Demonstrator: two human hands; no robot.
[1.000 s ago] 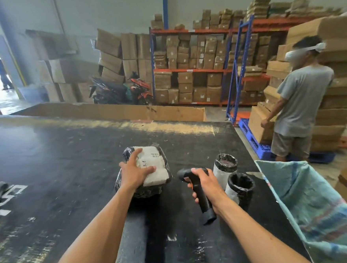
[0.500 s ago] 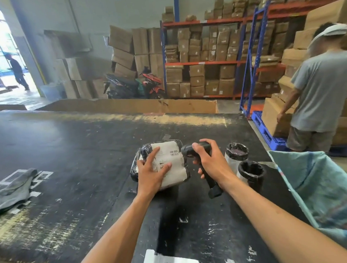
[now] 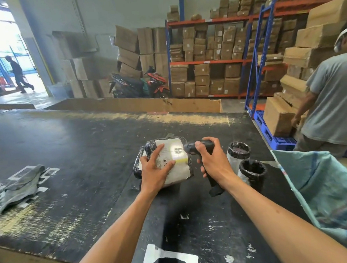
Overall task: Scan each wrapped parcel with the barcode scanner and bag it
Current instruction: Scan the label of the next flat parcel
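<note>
The right hand [image 3: 213, 163] is clenched around the barcode scanner [image 3: 202, 149], handle running down toward the wearer, head aimed left at the parcel [image 3: 171, 162] just beside that grip. The left hand [image 3: 156, 171] presses flat on the parcel, which lies on the worktop [image 3: 67, 159]. A bright patch lights the label's barcode [image 3: 178, 151]; its print is too small to read. Half a second ago that patch was missing. Right of the grip stand two black-wrapped rolls [image 3: 246, 167].
</note>
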